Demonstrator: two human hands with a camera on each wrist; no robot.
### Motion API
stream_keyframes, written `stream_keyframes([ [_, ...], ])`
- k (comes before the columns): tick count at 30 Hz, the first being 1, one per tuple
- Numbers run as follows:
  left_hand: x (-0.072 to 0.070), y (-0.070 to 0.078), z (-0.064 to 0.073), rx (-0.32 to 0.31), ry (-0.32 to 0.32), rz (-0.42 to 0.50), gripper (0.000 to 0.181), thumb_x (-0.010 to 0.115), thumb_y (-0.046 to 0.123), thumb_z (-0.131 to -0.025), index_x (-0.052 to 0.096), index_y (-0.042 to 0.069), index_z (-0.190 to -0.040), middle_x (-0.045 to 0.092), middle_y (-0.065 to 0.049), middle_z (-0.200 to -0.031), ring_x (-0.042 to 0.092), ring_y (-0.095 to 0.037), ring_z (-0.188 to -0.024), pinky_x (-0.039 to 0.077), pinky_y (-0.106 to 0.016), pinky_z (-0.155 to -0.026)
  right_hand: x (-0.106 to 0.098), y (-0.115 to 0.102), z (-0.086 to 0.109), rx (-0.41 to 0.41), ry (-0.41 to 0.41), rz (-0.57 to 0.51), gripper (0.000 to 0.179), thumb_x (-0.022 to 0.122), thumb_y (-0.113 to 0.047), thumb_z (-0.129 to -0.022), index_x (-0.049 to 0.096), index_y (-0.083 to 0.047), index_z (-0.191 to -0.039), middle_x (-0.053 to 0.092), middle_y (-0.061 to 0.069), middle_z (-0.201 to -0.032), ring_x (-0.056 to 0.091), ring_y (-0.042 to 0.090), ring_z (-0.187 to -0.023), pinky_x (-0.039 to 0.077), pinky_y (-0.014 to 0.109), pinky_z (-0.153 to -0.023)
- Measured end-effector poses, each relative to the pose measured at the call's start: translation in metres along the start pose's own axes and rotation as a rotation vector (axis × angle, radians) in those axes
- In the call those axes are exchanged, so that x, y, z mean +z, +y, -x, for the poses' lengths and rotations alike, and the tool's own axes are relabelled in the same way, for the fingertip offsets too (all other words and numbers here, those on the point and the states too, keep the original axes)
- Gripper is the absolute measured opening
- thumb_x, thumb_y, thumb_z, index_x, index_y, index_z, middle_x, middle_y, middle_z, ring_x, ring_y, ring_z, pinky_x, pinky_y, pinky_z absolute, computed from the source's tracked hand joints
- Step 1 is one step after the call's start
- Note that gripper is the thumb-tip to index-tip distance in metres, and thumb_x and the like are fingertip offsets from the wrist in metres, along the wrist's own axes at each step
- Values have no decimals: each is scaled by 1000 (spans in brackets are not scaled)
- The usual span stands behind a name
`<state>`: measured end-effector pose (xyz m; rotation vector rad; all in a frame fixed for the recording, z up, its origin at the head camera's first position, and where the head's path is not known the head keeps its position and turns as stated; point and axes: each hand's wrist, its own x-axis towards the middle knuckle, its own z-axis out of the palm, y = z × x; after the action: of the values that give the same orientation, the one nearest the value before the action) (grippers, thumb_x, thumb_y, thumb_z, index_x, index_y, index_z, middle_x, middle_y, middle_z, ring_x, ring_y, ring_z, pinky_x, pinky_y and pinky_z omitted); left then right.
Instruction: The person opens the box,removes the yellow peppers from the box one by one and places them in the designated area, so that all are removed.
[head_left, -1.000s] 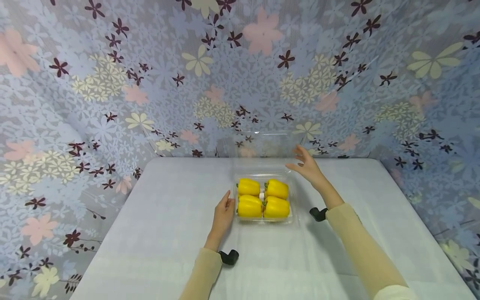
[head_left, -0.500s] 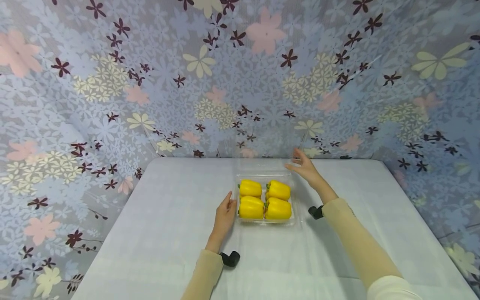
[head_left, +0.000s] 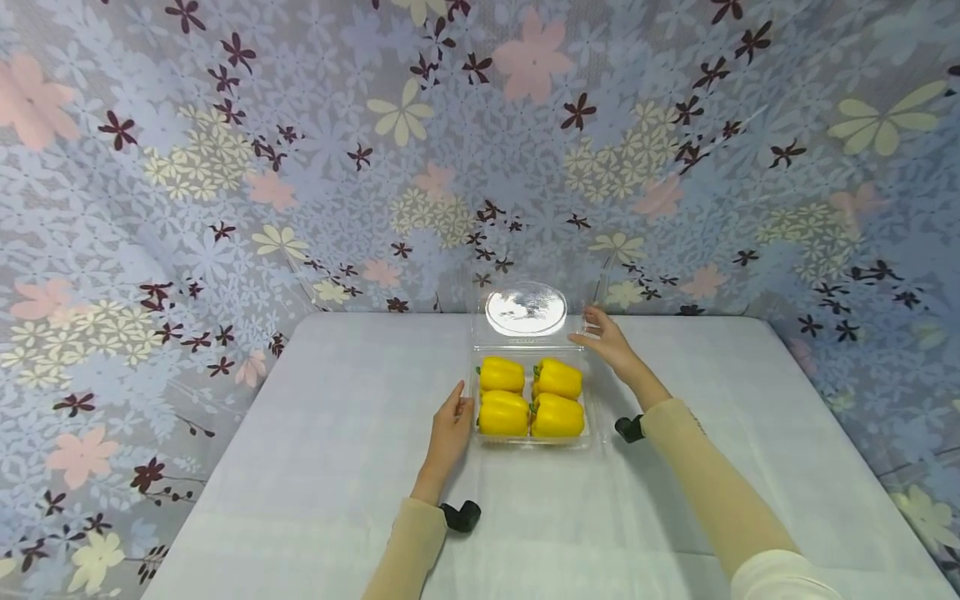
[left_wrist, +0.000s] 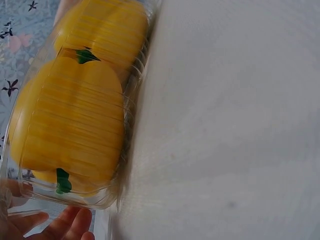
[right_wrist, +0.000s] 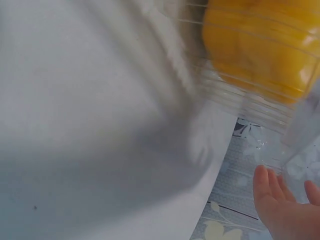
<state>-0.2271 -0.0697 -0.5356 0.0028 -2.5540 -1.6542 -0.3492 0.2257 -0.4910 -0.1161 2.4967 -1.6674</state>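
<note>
A clear plastic clamshell container [head_left: 531, 443] stands on the table, holding several yellow bell peppers [head_left: 504, 414] with green stems. Its hinged lid [head_left: 526, 310] is raised at the back, a bright oval glare on it. My left hand [head_left: 452, 421] rests against the container's left side; in the left wrist view its fingers [left_wrist: 75, 223] lie along the end wall and the thumb reaches the rim. My right hand [head_left: 613, 343] holds the lid's right edge, thumb in front and fingers behind. In the right wrist view a yellow bell pepper [right_wrist: 260, 45] shows through the ribbed side wall.
A white cloth covers the table [head_left: 360, 392]. Behind it and at both sides hangs a flowered curtain [head_left: 315, 167], close to the raised lid. Black wrist mounts [head_left: 461, 517] sit on both sleeves.
The raised lid has changed its tilt and now catches a bright oval glare. My right hand has come slightly down with it. My left hand has stayed at the container's side.
</note>
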Motion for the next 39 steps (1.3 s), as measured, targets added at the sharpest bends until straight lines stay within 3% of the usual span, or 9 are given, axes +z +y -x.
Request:
stream_keyframes([
  [12,2,2,0,1,-4,6,47,47,16,-100,39,3,-144,63,-17,-113,59,-26,-101,51,-40,-87,3,7,-1,78,-42,-7,84,63,-30,-92,8,-12,-154,14,23,-157,23,42,-142,28,56,-112],
  [22,2,2,-2,10,-2,-8,48,47,19,-100,39,4,-145,64,-17,-113,59,-26,-100,49,-38,-84,3,23,-5,57,-79,6,88,61,-46,-89,11,-13,-154,15,26,-156,24,46,-138,36,55,-105],
  [29,0,4,0,-20,-21,-11,48,45,21,-101,37,7,-146,63,-16,-116,59,-25,-102,49,-41,-87,3,11,-1,114,-101,-31,82,58,-32,-94,6,-9,-154,10,26,-157,17,45,-142,28,57,-111],
  [34,2,4,-1,-31,-25,-13,48,45,22,-101,37,9,-147,63,-15,-116,59,-23,-100,49,-41,-86,-1,5,7,112,-46,-17,76,55,-27,-96,9,-7,-153,11,26,-157,19,45,-142,26,57,-112],
  [39,3,2,1,-35,-27,-20,48,45,22,-101,38,8,-146,63,-15,-114,59,-22,-98,49,-40,-86,-3,2,19,-19,68,103,68,59,-24,-94,23,-3,-149,21,25,-153,24,44,-140,27,57,-111],
])
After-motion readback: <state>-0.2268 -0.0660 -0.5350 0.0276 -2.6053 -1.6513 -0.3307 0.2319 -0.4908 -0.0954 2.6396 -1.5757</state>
